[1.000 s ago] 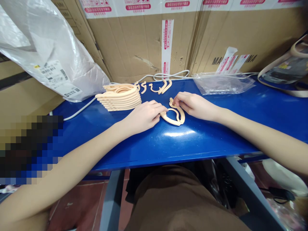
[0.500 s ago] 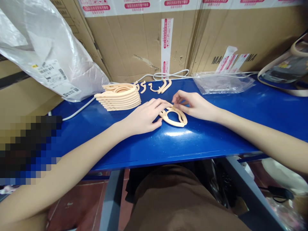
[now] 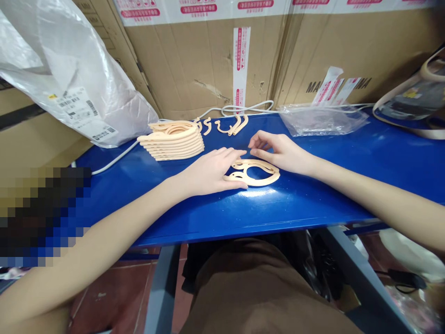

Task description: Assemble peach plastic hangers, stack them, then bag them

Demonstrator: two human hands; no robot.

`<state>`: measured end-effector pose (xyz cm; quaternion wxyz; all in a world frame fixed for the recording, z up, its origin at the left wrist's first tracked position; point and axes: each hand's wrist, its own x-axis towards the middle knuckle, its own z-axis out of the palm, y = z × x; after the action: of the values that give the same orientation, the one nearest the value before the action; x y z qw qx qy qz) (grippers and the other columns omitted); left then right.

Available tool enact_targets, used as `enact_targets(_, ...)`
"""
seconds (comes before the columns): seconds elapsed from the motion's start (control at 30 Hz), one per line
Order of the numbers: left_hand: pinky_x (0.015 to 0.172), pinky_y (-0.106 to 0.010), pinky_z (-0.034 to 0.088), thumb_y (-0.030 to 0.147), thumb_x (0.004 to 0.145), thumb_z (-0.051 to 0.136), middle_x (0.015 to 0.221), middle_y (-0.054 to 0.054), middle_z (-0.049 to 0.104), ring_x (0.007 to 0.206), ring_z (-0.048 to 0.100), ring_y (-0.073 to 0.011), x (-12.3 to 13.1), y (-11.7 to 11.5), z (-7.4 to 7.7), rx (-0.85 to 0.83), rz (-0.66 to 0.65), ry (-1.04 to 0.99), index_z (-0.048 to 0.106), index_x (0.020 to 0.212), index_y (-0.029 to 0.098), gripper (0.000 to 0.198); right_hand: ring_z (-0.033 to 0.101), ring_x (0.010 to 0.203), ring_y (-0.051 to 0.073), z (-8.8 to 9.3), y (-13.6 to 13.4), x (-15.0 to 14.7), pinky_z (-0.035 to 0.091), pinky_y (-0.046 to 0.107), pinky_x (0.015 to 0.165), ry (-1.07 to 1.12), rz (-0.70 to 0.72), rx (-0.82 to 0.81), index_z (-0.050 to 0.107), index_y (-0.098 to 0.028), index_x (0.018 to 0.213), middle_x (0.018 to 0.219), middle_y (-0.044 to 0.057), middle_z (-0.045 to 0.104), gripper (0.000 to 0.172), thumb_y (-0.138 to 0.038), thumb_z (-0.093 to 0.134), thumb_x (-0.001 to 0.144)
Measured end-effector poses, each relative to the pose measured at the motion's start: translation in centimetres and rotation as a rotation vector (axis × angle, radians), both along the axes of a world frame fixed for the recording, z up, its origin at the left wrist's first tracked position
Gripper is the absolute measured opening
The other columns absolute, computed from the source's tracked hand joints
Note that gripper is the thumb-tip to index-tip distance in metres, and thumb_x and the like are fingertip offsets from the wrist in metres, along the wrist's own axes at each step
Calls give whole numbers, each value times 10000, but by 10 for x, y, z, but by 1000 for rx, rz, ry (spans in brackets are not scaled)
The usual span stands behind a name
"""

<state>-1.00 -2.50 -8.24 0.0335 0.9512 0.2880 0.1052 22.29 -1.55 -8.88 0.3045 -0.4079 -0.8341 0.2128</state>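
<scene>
A cream folding clothes hanger (image 3: 262, 181), folded into a rounded shape with an oval opening, lies flat on the blue table. My left hand (image 3: 212, 171) is at its left end, thumb along the near side and fingers along the far side, gripping it. Just beyond the hanger, my right hand (image 3: 278, 150) hovers with loosely curled fingers; a gap shows between thumb and forefinger, and I see nothing in it. Behind my left hand stands a neat stack of similar folded hangers (image 3: 174, 144). Several loose cream hooks and curved pieces (image 3: 238, 125) lie at the back.
A white cable (image 3: 225, 109) runs along the table's back edge before large cardboard boxes (image 3: 194, 60). On the left leans a grey plastic bag (image 3: 86, 83) with labels. Clear plastic packaging (image 3: 323, 120) and a transparent bag with beige straps (image 3: 410, 106) are at the right.
The hanger has turned and shifted slightly right and now lies more level. My left hand has spread its thumb along the near side. My right hand has hardly moved and is now apart from the hanger.
</scene>
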Motion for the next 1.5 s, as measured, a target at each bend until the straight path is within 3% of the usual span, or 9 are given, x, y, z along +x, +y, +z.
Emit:
enact_targets(0.1, 978, -401, 444, 615, 842, 618, 1277, -159, 600, 1156, 573, -307, -2, 0, 4, 24, 16, 8, 453, 1389, 79, 783, 576, 717, 171, 3, 2, 4, 436, 329, 668, -103, -77, -34, 620, -189, 933, 816, 29, 658, 255, -432, 551, 903)
enact_targets(0.27, 933, -411, 462, 592, 849, 618, 1257, -160, 602, 1115, 594, -312, -6, 4, 9, 93, 37, 8, 473, 1365, 93, 732, 444, 584, 126, 10, 5, 9, 328, 295, 548, -90, -63, -336, 623, -195, 686, 631, -6, 543, 429, -589, 575, 847)
enact_targets(0.37, 940, -411, 460, 589, 859, 608, 1268, -163, 589, 1130, 583, -314, -9, 6, 12, 130, 34, -9, 479, 1352, 96, 709, 379, 531, 108, 14, 6, 11, 250, 286, 489, -30, 33, -491, 649, -210, 690, 586, -20, 491, 382, -581, 663, 783)
enact_targets(0.5, 970, -409, 444, 583, 882, 586, 1313, -169, 557, 1169, 563, -318, -10, 6, 15, 151, 36, -15, 476, 1353, 97, 686, 362, 504, 101, 22, 6, 16, 240, 278, 450, 68, 77, -583, 672, -225, 703, 570, -18, 478, 322, -539, 704, 770)
enact_targets(0.73, 945, -396, 450, 657, 854, 571, 1290, -150, 571, 1137, 572, -303, -10, 3, 12, 118, 17, -11, 446, 1383, 116, 767, 430, 511, 93, 23, 5, 17, 318, 268, 450, 180, 42, -677, 720, -216, 711, 613, 4, 550, 315, -530, 750, 731)
enact_targets(1.03, 951, -409, 448, 679, 832, 582, 1309, -177, 562, 1175, 560, -322, -7, 1, 6, 113, 6, 17, 402, 1415, 102, 841, 421, 506, 110, 12, 5, 14, 334, 276, 449, 208, 67, -637, 760, -237, 751, 605, 16, 563, 272, -501, 706, 787)
enact_targets(1.3, 949, -401, 466, 616, 842, 621, 1377, -175, 510, 1223, 550, -327, -6, 0, 3, 58, 13, -17, 298, 1474, 152, 848, 345, 516, 90, 15, 0, 10, 267, 260, 455, 160, 125, -653, 668, -213, 669, 577, -35, 442, 297, -489, 726, 765)
enact_targets(1.5, 959, -426, 468, 659, 804, 634, 1352, -177, 512, 1241, 526, -345, -5, 0, 1, 48, 19, -58, 288, 1484, 148, 918, 457, 580, 81, 14, -1, 7, 323, 235, 484, 238, 80, -654, 704, -227, 925, 755, -21, 602, 250, -399, 754, 751)
